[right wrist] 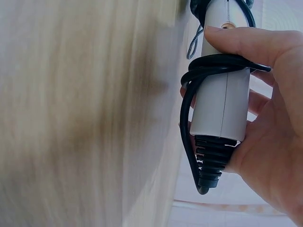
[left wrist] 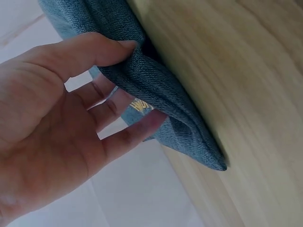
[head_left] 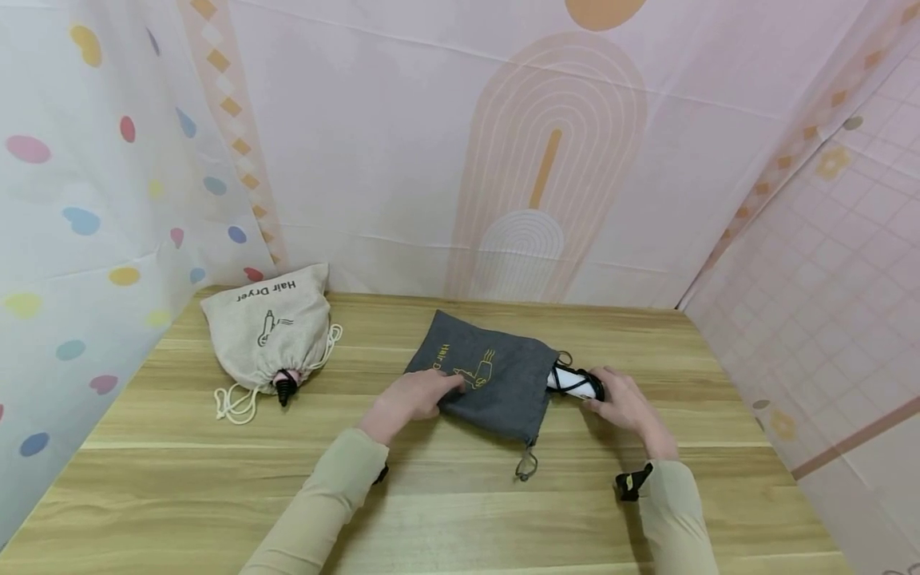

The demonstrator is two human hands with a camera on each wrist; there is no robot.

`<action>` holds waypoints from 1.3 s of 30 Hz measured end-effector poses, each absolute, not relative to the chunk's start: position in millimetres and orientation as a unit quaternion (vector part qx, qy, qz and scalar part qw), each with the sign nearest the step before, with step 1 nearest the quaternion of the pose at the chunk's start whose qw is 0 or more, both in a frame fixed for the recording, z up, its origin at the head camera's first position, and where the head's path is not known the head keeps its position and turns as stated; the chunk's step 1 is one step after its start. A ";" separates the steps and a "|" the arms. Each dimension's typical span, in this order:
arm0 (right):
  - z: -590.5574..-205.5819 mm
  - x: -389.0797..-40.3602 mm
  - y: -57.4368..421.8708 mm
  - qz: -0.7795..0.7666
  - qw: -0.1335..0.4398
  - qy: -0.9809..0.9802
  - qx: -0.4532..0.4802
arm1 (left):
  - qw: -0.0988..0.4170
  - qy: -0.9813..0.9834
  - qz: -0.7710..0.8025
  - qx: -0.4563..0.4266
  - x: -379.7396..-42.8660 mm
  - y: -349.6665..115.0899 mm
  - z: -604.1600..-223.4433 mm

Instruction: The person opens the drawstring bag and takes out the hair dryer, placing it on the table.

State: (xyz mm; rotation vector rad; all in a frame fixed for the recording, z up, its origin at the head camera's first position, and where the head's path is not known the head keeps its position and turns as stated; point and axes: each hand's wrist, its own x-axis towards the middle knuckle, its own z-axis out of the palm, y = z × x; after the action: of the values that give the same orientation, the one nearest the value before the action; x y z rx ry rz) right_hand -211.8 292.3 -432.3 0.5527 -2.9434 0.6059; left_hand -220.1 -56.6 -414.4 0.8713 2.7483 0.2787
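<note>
A dark grey drawstring pouch [head_left: 503, 383] lies on the table in the head view, with a yellow hair dryer drawing and partly covered lettering. My left hand [head_left: 413, 399] pinches its near left side between thumb and fingers, bunching the cloth in the left wrist view. Out of the pouch's right-hand mouth sticks the white handle of a hair dryer [right wrist: 220, 104], wound with its black cord [right wrist: 187, 127]. My right hand [head_left: 627, 403] grips this handle, thumb along one side and fingers behind it. The dryer's other end is hidden inside the pouch.
Left on the table is a beige drawstring pouch [head_left: 276, 327] printed "Hair Dryer", its white cords loose and a black cord end poking from its neck. Patterned curtains [head_left: 359, 160] hang behind the wood-grain table [head_left: 460, 527] and along both sides.
</note>
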 end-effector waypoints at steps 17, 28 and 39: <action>-433.2 -211.4 297.6 0.205 0.050 -0.954 0.214 | 0.117 0.936 0.115 0.310 -227.1 -73.4 -412.7; -433.4 -210.6 298.7 0.203 0.047 -0.955 0.212 | 0.127 0.934 0.114 0.315 -234.9 -79.5 -414.2; -434.8 -210.0 302.1 0.203 0.045 -0.954 0.217 | 0.109 0.933 0.116 0.322 -242.6 -86.6 -418.5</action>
State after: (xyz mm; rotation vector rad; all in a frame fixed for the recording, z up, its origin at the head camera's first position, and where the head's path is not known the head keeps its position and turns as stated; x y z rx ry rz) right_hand -210.0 302.1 -434.8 0.6639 -2.9124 0.6213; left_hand -242.6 -86.6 -418.5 0.9481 2.7445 0.3397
